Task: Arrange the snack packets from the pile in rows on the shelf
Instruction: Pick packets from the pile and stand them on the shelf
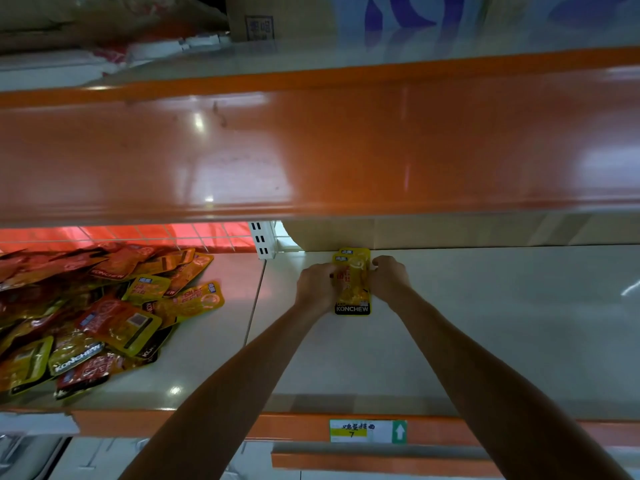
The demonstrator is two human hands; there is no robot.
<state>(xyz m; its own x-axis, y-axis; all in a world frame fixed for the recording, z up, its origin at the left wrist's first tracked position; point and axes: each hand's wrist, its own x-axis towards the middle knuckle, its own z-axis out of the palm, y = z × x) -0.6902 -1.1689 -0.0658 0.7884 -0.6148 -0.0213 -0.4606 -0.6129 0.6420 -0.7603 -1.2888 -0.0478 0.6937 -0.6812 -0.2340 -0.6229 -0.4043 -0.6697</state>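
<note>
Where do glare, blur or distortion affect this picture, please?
Head view: light glares off the orange shelf front and the white shelf board; the upper shelf's box is blurred; the wide lens bends the shelf edges; the yellow packet, held by the left hand and right hand, is sharp.

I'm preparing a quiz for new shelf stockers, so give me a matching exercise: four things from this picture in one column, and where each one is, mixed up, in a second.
Things
1. pile of snack packets
2. yellow packets
3. price label
4. cardboard box

Places
A. on the front edge of the shelf
B. on the upper shelf
C. between the left hand and right hand
D. on the shelf's left part

Pairs: 1-D, 2-C, 3-A, 4-B
</note>
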